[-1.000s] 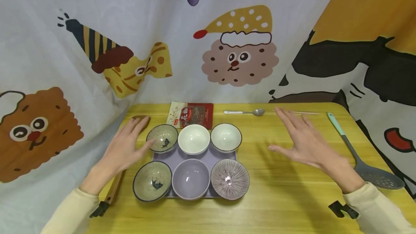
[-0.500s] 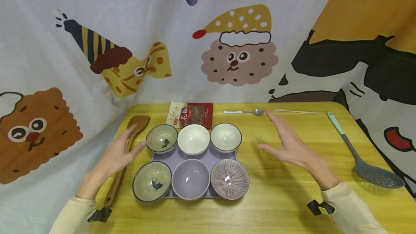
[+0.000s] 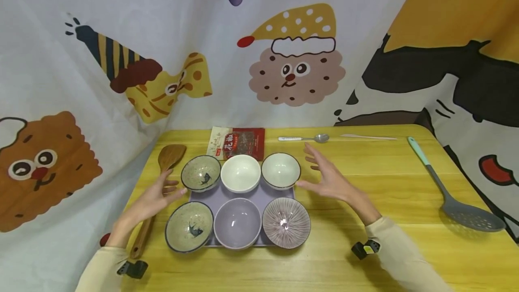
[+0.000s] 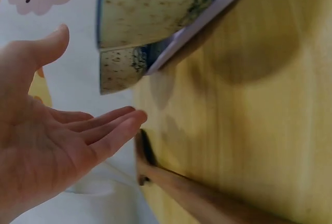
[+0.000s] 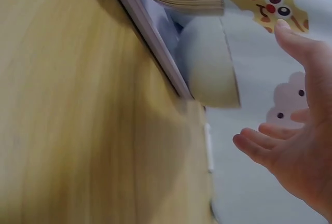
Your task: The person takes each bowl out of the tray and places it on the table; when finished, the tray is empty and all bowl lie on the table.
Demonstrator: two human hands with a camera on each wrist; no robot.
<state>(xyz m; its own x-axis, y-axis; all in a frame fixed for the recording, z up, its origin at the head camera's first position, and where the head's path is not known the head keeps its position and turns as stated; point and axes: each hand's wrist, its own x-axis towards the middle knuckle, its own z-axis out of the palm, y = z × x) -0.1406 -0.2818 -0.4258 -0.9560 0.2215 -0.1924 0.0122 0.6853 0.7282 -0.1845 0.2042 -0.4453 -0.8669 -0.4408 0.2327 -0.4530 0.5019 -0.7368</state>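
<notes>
Two rows of bowls stand on a lilac tray [image 3: 219, 196]. At the back are a speckled bowl [image 3: 201, 173], a cream bowl [image 3: 241, 173] and a white dark-rimmed bowl [image 3: 281, 171]. The front row has a larger speckled bowl [image 3: 189, 226], a lilac bowl [image 3: 237, 223] and a striped bowl [image 3: 286, 222]. My left hand [image 3: 152, 198] hovers left of the speckled bowls, thumb apart from loosely bent fingers. On the other side my right hand [image 3: 330, 179] is held near the white bowl, its thumb tip close to the rim. Both hands hold nothing.
A wooden spatula [image 3: 172, 154] lies under my left hand. Behind the bowls are a red seasoning packet [image 3: 239, 143], a spoon [image 3: 304, 139] and a thin stick [image 3: 368, 137]. A grey slotted turner [image 3: 470, 215] lies at the right. A printed cloth [image 3: 227, 80] hangs behind the table.
My right hand has moved left, from over the right of the table to beside the white bowl. My left hand has shifted slightly down, its fingers now more bent. The bowls have stayed put.
</notes>
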